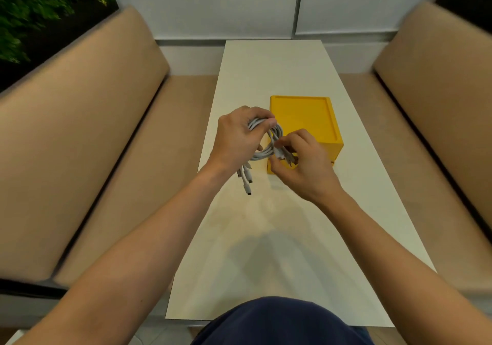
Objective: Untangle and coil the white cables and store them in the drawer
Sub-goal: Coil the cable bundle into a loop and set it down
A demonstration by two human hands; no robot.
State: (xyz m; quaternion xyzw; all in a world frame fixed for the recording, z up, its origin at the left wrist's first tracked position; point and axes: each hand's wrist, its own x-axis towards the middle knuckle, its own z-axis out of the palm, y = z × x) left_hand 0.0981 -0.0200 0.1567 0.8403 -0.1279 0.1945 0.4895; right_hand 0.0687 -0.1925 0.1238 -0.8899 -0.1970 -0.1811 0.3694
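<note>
Both hands work above a white table (266,238), close together near its middle. The left hand (235,138) has its fingers curled round a bundle of white cables (262,155), which are looped into a rough coil. Its thumb and forefinger pinch the top of the loop. Several plug ends (247,182) hang from under this hand toward 6 o'clock, clear of the tabletop as far as one can tell.

The right hand (304,165) is at 3 o'clock of the coil. Its fingers are bent and its fingertips are closed on the strands at the coil's right side.

A yellow box (303,117) stands on the table at about 1 o'clock from the coil. The right hand covers the lower part of its near face, so it is unclear whether the drawer is open or closed.

The table has a tan bench (93,145) at 9 o'clock and a second bench (439,91) at 3 o'clock. A green plant (40,11) fills the corner at 10 o'clock. Dark blue clothing (279,323) shows at 6 o'clock (the person's own lap).
</note>
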